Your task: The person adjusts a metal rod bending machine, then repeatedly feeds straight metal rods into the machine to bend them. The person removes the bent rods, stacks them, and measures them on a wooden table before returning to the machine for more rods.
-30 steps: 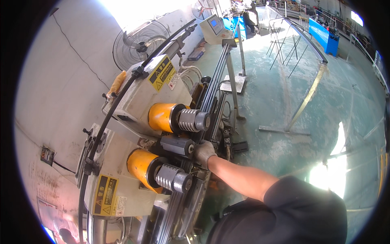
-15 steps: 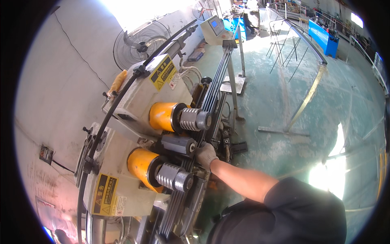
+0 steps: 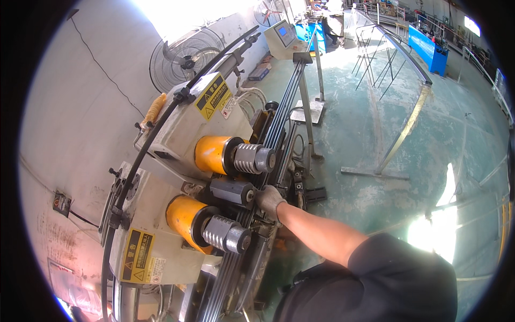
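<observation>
My right hand (image 3: 270, 199), in a grey-beige work glove, rests at a bundle of long, thin metal bars (image 3: 287, 110), its fingers curled round them. It is beside a grey hexagonal roller (image 3: 232, 191). The bars run slantwise past the machine, between the lower edge and a stand at the far end. Two orange drums with ridged steel ends, the far drum (image 3: 212, 154) and the near drum (image 3: 185, 217), sit above and below the hand's level. My fingertips are partly hidden by the bars and roller. My left hand does not show.
The pale machine housing (image 3: 161, 263) carries yellow warning labels and a black bent rail (image 3: 142, 155). A control box (image 3: 281, 35) with a screen stands beyond. A wall fan (image 3: 188, 63) is at the left. On the green floor stands a metal frame (image 3: 410, 121); a person is far off.
My right hand has shifted slightly left, together with the rollers and drums. A dark shape over the bars at the lower edge has gone from view.
</observation>
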Tool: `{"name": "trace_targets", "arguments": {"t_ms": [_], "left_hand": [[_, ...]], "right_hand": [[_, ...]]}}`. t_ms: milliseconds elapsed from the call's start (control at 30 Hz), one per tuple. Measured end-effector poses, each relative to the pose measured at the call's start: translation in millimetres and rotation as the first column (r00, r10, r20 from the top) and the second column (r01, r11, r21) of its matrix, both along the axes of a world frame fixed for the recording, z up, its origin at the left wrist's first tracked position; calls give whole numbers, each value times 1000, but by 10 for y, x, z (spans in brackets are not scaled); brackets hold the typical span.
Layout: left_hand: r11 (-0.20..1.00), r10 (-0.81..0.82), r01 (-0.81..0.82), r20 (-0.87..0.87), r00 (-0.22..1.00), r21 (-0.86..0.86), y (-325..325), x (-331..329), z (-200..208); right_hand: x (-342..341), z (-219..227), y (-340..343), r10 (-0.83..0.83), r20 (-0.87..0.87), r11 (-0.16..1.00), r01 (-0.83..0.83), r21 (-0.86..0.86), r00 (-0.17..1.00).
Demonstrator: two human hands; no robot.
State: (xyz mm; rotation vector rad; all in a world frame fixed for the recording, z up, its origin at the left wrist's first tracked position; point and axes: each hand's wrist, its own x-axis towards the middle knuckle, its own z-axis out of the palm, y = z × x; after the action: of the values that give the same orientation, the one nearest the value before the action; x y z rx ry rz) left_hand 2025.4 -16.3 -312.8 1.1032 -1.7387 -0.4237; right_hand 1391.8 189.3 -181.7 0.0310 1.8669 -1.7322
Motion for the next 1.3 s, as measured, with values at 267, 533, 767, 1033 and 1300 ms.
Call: {"name": "trace_targets", "arguments": {"t_ms": [267,533,767,1033,1300], "left_hand": [[993,74,-88,156,985,84,608,-565,465],[1000,9,-10,75,997,19,650,-645,580],[963,270,-231,412,871,-141,760,-598,991],[920,193,60,-580,792,388,666,34,868],[838,464,310,-885,30,449,308,1572,924]], "right_hand": [[140,-188,-20,-85,-161,991,67,-115,983],[44,-164,-37,-38,-267,999,40,2,963],[128,-671,454,33,-811,999,6,45,584],[110,-2943,1852,46,-102,999,-45,12,994],[1469,-4477,3177,427,141,633,-406,659,893]]}}
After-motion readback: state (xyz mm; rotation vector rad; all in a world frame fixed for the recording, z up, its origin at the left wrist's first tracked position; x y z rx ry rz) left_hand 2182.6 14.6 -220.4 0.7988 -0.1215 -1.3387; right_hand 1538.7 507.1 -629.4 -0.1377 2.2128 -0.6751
